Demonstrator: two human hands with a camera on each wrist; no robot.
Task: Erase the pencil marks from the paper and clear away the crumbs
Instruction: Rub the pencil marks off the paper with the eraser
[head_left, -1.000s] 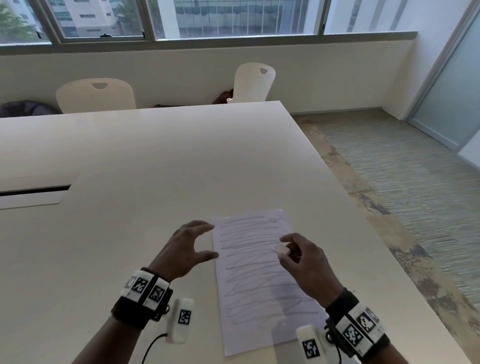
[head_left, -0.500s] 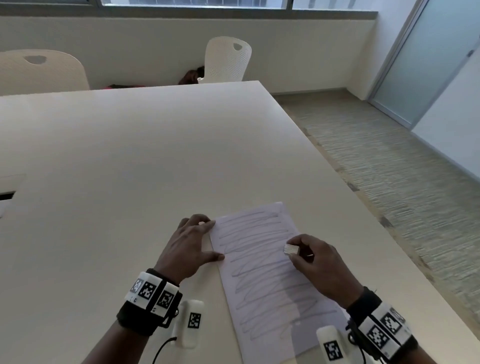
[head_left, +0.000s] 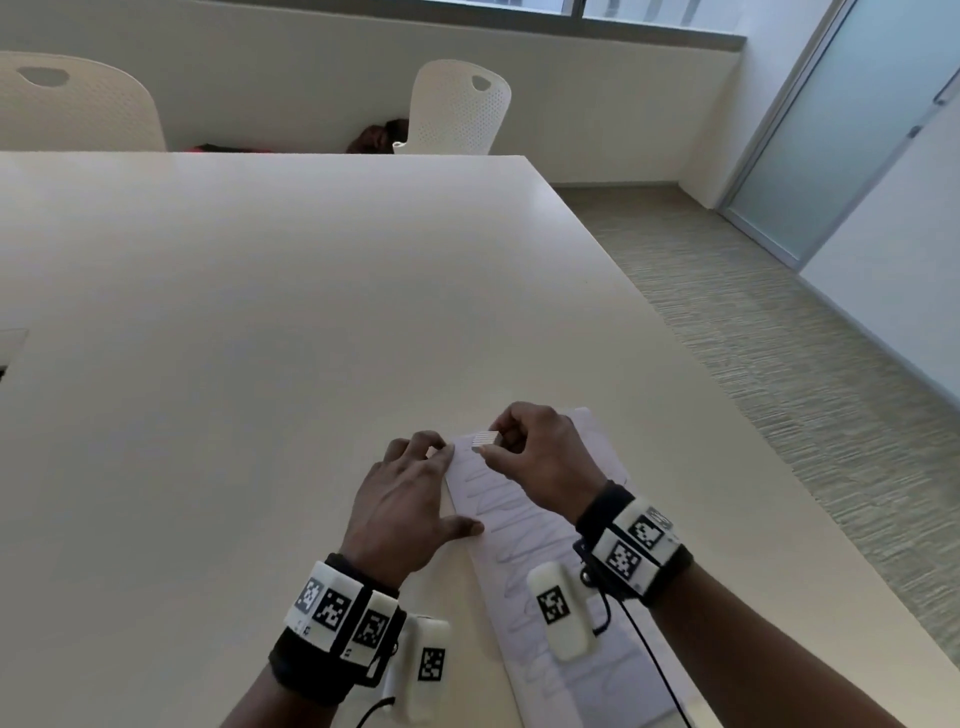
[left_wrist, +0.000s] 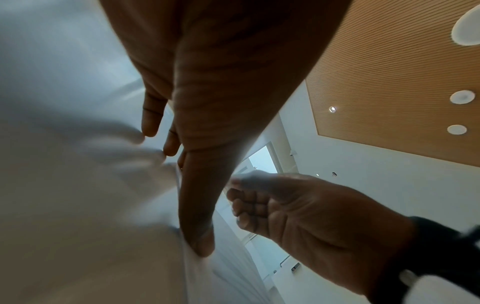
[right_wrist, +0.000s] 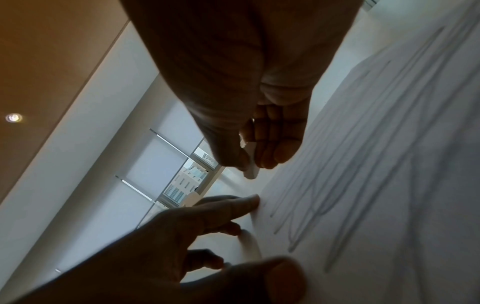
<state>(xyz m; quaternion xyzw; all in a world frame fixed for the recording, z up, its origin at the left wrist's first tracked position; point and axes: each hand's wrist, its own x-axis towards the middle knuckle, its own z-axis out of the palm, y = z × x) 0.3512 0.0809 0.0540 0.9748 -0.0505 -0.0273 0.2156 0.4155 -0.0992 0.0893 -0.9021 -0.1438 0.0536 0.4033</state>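
A white sheet of paper (head_left: 524, 540) covered in grey pencil scribbles (right_wrist: 363, 164) lies on the table near its right edge. My right hand (head_left: 540, 462) pinches a small white eraser (head_left: 483, 439) between thumb and fingers, at the paper's far left corner. In the right wrist view the eraser (right_wrist: 250, 168) pokes out below the fingertips, just above the sheet. My left hand (head_left: 410, 499) lies spread along the paper's left edge, with its fingertips and thumb (left_wrist: 197, 240) pressing the sheet down. No crumbs are visible.
The large pale table (head_left: 260, 312) stretches far to the left and back. Its right edge (head_left: 727, 415) drops to carpeted floor close to the paper. Two white chairs (head_left: 457, 109) stand behind the far edge. A cable hatch (head_left: 10, 343) sits at the far left.
My right hand carried the eraser from mid-sheet up to the paper's far left corner. My left hand came down from hovering and now presses the paper's left edge. The head view tilted down.
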